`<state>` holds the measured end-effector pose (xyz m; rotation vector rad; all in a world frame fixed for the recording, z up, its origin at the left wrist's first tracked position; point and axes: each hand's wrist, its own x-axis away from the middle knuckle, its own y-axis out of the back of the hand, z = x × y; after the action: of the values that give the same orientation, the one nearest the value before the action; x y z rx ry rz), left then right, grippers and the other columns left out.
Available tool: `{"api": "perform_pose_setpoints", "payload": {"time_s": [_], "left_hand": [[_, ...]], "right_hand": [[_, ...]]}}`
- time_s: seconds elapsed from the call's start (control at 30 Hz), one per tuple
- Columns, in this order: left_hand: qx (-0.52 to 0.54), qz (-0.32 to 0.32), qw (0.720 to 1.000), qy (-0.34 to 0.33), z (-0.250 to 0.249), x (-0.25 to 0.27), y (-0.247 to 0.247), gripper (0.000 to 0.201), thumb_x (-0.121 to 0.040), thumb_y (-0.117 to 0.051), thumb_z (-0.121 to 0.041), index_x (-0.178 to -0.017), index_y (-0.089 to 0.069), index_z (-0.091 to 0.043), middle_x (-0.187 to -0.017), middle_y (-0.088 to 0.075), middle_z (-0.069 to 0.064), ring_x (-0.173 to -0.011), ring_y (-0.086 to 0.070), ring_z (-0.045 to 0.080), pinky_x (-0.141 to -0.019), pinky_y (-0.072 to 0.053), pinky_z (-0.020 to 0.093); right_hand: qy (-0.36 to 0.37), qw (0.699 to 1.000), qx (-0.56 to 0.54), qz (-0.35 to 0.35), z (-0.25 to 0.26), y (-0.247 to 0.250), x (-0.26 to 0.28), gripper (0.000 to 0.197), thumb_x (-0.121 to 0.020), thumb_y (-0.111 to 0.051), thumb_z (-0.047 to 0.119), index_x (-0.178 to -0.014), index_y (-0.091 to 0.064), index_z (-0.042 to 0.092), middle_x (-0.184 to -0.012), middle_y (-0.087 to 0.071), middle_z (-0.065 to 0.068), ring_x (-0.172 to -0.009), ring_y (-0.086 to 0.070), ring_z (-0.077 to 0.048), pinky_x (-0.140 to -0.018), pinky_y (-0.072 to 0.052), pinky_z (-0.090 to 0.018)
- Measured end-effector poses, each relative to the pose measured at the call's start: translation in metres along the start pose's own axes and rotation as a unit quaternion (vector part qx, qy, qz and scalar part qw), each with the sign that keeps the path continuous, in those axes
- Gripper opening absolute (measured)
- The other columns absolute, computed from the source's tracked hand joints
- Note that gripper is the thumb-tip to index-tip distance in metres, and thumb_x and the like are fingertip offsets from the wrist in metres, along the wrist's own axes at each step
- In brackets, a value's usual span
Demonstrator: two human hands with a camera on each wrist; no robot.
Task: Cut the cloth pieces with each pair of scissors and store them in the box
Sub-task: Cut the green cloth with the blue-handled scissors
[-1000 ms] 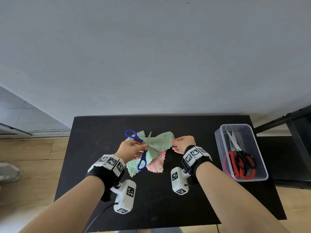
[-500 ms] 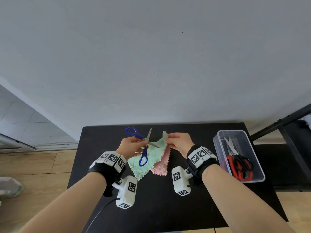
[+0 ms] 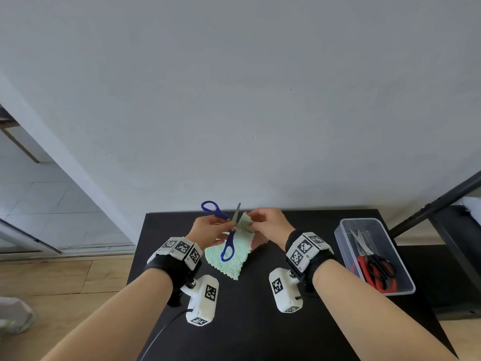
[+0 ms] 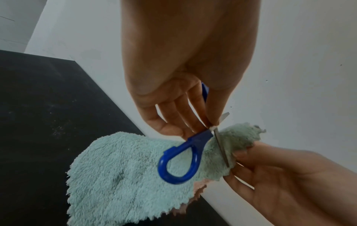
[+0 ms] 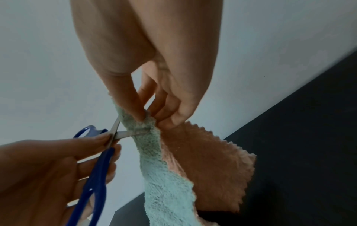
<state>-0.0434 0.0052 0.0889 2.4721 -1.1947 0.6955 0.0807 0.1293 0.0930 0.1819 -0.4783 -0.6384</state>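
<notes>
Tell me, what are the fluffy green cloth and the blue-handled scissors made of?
The fluffy green cloth looks like soft microfibre fleece: fuzzy pile, zigzag edge. The blue-handled scissors seem to have glossy, smooth plastic loops and shiny grey blades, probably steel.

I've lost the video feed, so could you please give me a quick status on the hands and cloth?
Left hand holds blue scissors, blades open at green cloth. Right hand pinches cloth's top edge. Pink cloth hangs behind. Nothing in the way.
</notes>
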Motion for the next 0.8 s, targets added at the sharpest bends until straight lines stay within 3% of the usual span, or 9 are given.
{"api": "perform_pose_setpoints", "payload": {"time_s": [0.07,0.17,0.27,0.33,0.47,0.53,0.67,0.8], "left_hand": [[0.001,0.001,1.000,-0.004,0.000,0.002,0.002,0.010,-0.082,-0.072,-0.015,-0.089,-0.066,-0.009,-0.088,-0.072,0.009,-0.073,-0.066,0.017,-0.074,-0.051,0.027],[0.000,0.004,1.000,-0.010,0.001,0.003,0.005,0.007,-0.082,-0.072,-0.014,-0.085,-0.066,-0.011,-0.088,-0.072,0.008,-0.073,-0.065,0.017,-0.076,-0.051,0.028],[0.007,0.016,1.000,-0.016,0.000,0.005,0.008,0.010,-0.082,-0.072,-0.015,-0.089,-0.067,-0.010,-0.093,-0.072,0.010,-0.078,-0.065,0.019,-0.084,-0.052,0.033],[0.010,0.025,0.999,-0.022,-0.001,0.005,0.010,0.016,-0.081,-0.073,-0.016,-0.094,-0.068,-0.007,-0.093,-0.072,0.011,-0.079,-0.066,0.019,-0.087,-0.052,0.034],[0.010,0.032,0.999,-0.043,-0.001,0.007,0.012,0.025,-0.081,-0.073,-0.014,-0.098,-0.069,0.003,-0.089,-0.072,0.014,-0.069,-0.069,0.014,-0.071,-0.058,0.023],[0.008,0.026,0.998,-0.052,-0.002,0.007,0.014,0.024,-0.081,-0.073,-0.012,-0.097,-0.069,0.005,-0.086,-0.071,0.014,-0.064,-0.069,0.012,-0.070,-0.058,0.023],[0.000,0.020,0.998,-0.059,-0.003,0.006,0.016,0.027,-0.078,-0.075,-0.017,-0.095,-0.070,0.003,-0.084,-0.072,0.013,-0.068,-0.069,0.014,-0.079,-0.058,0.028],[-0.003,0.016,0.998,-0.068,-0.002,0.006,0.017,0.025,-0.078,-0.076,-0.016,-0.093,-0.069,0.003,-0.078,-0.071,0.010,-0.066,-0.068,0.013,-0.070,-0.058,0.023]], "right_hand": [[-0.025,0.998,-0.052,0.012,0.004,-0.001,0.004,0.024,-0.087,-0.053,-0.005,-0.102,-0.069,0.005,-0.091,-0.067,-0.004,-0.088,-0.062,-0.015,-0.082,-0.049,-0.023],[-0.063,0.982,-0.176,0.041,0.009,-0.003,0.009,0.022,-0.087,-0.049,-0.007,-0.097,-0.068,-0.003,-0.077,-0.067,-0.010,-0.068,-0.066,-0.015,-0.064,-0.055,-0.020],[-0.043,0.988,-0.148,0.020,0.008,-0.007,0.007,0.018,-0.089,-0.052,-0.005,-0.094,-0.066,0.005,-0.084,-0.065,-0.009,-0.074,-0.063,-0.016,-0.074,-0.054,-0.025],[-0.044,0.989,-0.141,0.023,0.007,-0.010,0.006,0.010,-0.088,-0.062,0.005,-0.097,-0.066,0.005,-0.083,-0.067,-0.007,-0.074,-0.064,-0.013,-0.071,-0.054,-0.023],[-0.039,0.989,-0.131,0.064,0.005,-0.015,0.005,0.023,-0.083,-0.071,0.021,-0.097,-0.071,0.002,-0.088,-0.072,-0.011,-0.077,-0.067,-0.017,-0.067,-0.054,-0.023],[-0.023,0.991,-0.109,0.070,0.006,-0.016,0.004,0.026,-0.083,-0.072,0.024,-0.097,-0.073,0.003,-0.088,-0.072,-0.010,-0.074,-0.067,-0.016,-0.061,-0.052,-0.020],[0.012,0.998,-0.029,0.061,0.009,-0.018,0.002,0.020,-0.080,-0.074,0.025,-0.096,-0.075,0.013,-0.093,-0.074,-0.004,-0.090,-0.068,-0.015,-0.086,-0.053,-0.025],[0.039,0.997,0.042,0.044,0.009,-0.020,0.000,0.023,-0.081,-0.074,0.023,-0.100,-0.074,0.010,-0.096,-0.074,-0.004,-0.088,-0.068,-0.010,-0.083,-0.050,-0.018]]}}
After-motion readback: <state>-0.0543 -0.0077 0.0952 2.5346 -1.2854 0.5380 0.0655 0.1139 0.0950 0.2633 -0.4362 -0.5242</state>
